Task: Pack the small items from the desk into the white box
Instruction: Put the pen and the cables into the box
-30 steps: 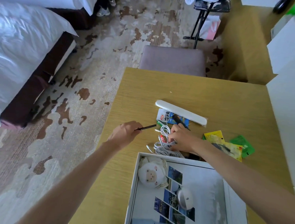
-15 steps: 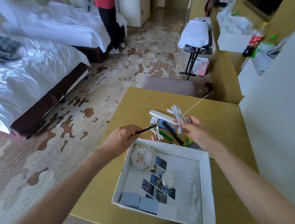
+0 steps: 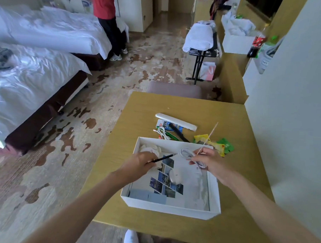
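Over the white box [image 3: 170, 209], the left hand [image 3: 138, 165] pinches a thin black stick [image 3: 161, 159] and the right hand [image 3: 212, 165] grips a coiled cable [image 3: 186, 153] plus a pale skewer [image 3: 209, 137], lined up for dropping in, I'd guess.

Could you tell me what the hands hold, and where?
Left hand pinches a black pen by its near end; right hand grips a cable and a stick by its lower end.

Behind the left hand [image 3: 141, 164]: part of the plush [image 3: 151, 150]; inside its grip, the pen [image 3: 163, 158] end. Buried in the right hand [image 3: 209, 164]: half the cable [image 3: 185, 152]. Too small to read: carton [image 3: 163, 124] print. Cut by the top edge: person in red [image 3: 104, 5]; by the bottom, a shoe [image 3: 130, 239].
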`<move>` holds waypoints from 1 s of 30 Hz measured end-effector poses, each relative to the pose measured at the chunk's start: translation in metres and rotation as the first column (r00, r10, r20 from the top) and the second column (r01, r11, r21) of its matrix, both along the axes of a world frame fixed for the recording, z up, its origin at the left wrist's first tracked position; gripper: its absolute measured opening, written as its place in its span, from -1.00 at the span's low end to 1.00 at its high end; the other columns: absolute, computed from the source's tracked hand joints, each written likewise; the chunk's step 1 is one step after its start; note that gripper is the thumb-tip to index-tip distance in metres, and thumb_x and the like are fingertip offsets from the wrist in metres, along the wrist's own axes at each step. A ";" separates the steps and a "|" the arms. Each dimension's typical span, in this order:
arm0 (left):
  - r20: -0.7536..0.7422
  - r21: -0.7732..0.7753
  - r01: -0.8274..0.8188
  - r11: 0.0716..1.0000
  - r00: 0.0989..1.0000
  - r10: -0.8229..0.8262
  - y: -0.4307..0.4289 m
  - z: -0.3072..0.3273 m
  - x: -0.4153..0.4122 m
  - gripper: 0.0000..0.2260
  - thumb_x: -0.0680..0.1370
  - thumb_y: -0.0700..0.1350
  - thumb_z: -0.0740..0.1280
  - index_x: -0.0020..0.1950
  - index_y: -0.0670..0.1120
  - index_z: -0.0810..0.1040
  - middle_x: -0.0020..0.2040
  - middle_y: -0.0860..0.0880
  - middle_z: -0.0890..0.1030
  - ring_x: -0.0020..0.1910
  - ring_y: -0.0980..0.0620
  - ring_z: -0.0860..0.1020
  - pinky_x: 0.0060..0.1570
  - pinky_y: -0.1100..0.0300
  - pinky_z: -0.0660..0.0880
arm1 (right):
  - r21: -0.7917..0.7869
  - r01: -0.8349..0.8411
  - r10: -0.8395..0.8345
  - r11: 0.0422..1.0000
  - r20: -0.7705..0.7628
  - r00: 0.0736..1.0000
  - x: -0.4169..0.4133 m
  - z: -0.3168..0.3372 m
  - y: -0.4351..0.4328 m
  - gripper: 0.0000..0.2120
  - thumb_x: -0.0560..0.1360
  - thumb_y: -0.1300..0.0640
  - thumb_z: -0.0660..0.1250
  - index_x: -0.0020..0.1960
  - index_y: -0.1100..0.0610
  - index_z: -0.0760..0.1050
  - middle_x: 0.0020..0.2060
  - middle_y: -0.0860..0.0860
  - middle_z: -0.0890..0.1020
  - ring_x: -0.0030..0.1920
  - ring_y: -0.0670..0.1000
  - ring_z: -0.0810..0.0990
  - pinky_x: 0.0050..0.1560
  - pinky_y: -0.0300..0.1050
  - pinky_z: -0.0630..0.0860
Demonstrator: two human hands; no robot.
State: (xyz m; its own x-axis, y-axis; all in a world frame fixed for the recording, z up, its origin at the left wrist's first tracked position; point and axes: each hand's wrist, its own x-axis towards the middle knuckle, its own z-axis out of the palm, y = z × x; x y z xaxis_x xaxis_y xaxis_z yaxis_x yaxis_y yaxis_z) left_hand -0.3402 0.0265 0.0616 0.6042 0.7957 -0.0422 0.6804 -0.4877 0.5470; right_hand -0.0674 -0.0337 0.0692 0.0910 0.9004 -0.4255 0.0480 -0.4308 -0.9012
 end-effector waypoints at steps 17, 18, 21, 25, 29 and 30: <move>0.218 -0.047 -0.223 0.974 0.949 0.228 0.033 0.027 -0.081 -0.89 0.53 -0.09 0.33 0.03 0.02 0.59 -0.21 0.14 0.60 -0.24 0.09 0.55 -0.22 0.07 0.54 | -0.025 -0.455 0.367 0.890 0.631 0.684 -0.142 -0.071 0.032 -0.84 0.42 -0.03 0.39 -0.05 0.01 0.59 -0.10 -0.07 0.68 -0.11 -0.07 0.62 -0.07 0.01 0.61; 0.216 -0.049 -0.215 0.975 0.951 0.221 0.036 0.027 -0.083 -0.89 0.53 -0.08 0.33 0.04 0.01 0.59 -0.19 0.10 0.62 -0.23 0.06 0.56 -0.21 0.06 0.55 | -0.019 -0.431 0.340 0.902 0.647 0.683 -0.144 -0.072 0.033 -0.85 0.44 -0.01 0.39 -0.05 0.03 0.59 -0.11 -0.05 0.68 -0.11 -0.06 0.62 -0.07 0.04 0.61; 0.218 -0.042 -0.165 0.985 0.961 0.170 0.045 0.028 -0.085 -0.88 0.53 -0.08 0.33 0.05 0.01 0.59 -0.16 0.04 0.64 -0.22 0.02 0.57 -0.22 0.05 0.55 | 0.022 -0.378 0.244 0.926 0.727 0.641 -0.144 -0.069 0.033 -0.80 0.44 -0.08 0.41 -0.09 0.05 0.58 -0.18 -0.03 0.67 -0.18 -0.05 0.61 -0.16 0.01 0.59; 0.221 -0.038 -0.055 0.998 0.973 0.062 0.050 0.025 -0.077 -0.89 0.53 -0.09 0.32 0.04 0.02 0.59 -0.18 0.11 0.60 -0.26 0.12 0.51 -0.27 0.20 0.45 | 0.015 -0.338 0.197 0.941 0.789 0.582 -0.128 -0.053 0.027 -0.72 0.37 -0.21 0.43 -0.15 0.00 0.59 -0.25 -0.09 0.65 -0.23 -0.08 0.58 -0.24 -0.10 0.52; 0.237 -0.053 0.061 0.997 0.970 -0.046 0.048 0.020 -0.051 -0.82 0.52 -0.11 0.33 0.11 0.02 0.58 -0.13 0.16 0.58 -0.25 0.24 0.44 -0.27 0.49 0.35 | 0.011 -0.233 0.163 0.972 0.680 0.715 -0.085 -0.029 0.020 -0.95 0.45 0.10 0.45 -0.15 0.07 0.64 -0.22 -0.08 0.67 -0.16 -0.09 0.61 -0.08 -0.11 0.55; 0.234 -0.057 0.100 0.993 0.969 -0.084 0.047 0.019 -0.040 -0.81 0.52 -0.10 0.33 0.12 0.02 0.57 -0.10 0.13 0.60 -0.24 0.23 0.44 -0.27 0.50 0.33 | 0.012 -0.218 0.154 0.976 0.668 0.728 -0.072 -0.023 0.019 -0.98 0.47 0.16 0.43 -0.13 0.09 0.64 -0.20 -0.06 0.68 -0.14 -0.08 0.62 -0.06 -0.13 0.56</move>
State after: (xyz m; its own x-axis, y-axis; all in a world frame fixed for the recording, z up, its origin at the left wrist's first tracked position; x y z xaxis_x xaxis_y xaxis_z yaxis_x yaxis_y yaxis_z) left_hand -0.3806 0.0731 0.0804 0.6748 0.7360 0.0547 0.4856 -0.4986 0.7180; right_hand -0.1390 -0.0149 0.0460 0.1469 0.9585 -0.2445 0.7147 -0.2737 -0.6437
